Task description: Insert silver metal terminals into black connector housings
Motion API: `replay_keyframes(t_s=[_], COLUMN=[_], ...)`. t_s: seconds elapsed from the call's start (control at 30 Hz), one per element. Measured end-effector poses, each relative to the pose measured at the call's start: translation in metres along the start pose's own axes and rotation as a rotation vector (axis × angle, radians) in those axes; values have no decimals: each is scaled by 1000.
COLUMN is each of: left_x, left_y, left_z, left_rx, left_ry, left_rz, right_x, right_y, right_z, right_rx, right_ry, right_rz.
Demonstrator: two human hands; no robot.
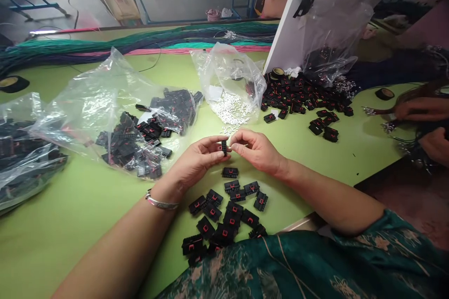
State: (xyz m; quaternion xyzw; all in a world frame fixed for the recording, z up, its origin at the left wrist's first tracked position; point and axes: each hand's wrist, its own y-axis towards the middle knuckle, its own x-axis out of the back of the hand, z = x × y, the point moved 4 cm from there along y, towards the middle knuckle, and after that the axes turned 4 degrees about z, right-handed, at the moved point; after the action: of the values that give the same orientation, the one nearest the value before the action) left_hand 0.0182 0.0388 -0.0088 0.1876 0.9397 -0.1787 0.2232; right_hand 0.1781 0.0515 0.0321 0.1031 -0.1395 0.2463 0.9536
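My left hand [199, 156] holds a small black connector [223, 147] upright between thumb and fingers. Close against its right side, my right hand [257, 152] has thumb and forefinger pinched together; whatever is between them is too small to make out. Several black connectors with red clips [232, 220] lie below my hands, near my body. Just beyond my fingers, small white pieces [233, 110] spill from an open clear bag [224, 63].
Clear bags of black connectors [126, 135] lie on the left of the green table [91, 224]. A connector pile [298, 93] sits back right beside a white upright panel [284, 23]. Wires [140, 39] run along the back. Another person's hands [419, 110] hold wires at far right.
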Motion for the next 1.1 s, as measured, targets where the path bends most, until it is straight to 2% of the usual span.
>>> replay_keyframes(t_s=[0.3, 0.7, 0.77, 0.83, 0.97, 1.03, 1.1], left_x=[0, 2, 2, 1, 0, -1, 0], left_y=[-1, 0, -1, -1, -3, -4, -3], left_z=[6, 5, 6, 6, 6, 6, 6], left_rx=[-20, -9, -1, -4, -11, -12, -26], left_ry=[-15, -6, -20, -30, -37, -43, -27], left_rz=[36, -22, -15, -1, 19, 20, 3], right_x=[-6, -9, -9, -10, -16, -18, -19], right_y=[1, -2, -2, -2, -6, -7, -7], right_z=[-3, -5, -7, -11, -18, -19, -20], right_rx=[58, 63, 5, -120, -404, -454, -470], right_ry=[-142, -238, -166, -1, 417, 507, 521], right_rz=[-24, -47, -64, -61, 93, 138, 123])
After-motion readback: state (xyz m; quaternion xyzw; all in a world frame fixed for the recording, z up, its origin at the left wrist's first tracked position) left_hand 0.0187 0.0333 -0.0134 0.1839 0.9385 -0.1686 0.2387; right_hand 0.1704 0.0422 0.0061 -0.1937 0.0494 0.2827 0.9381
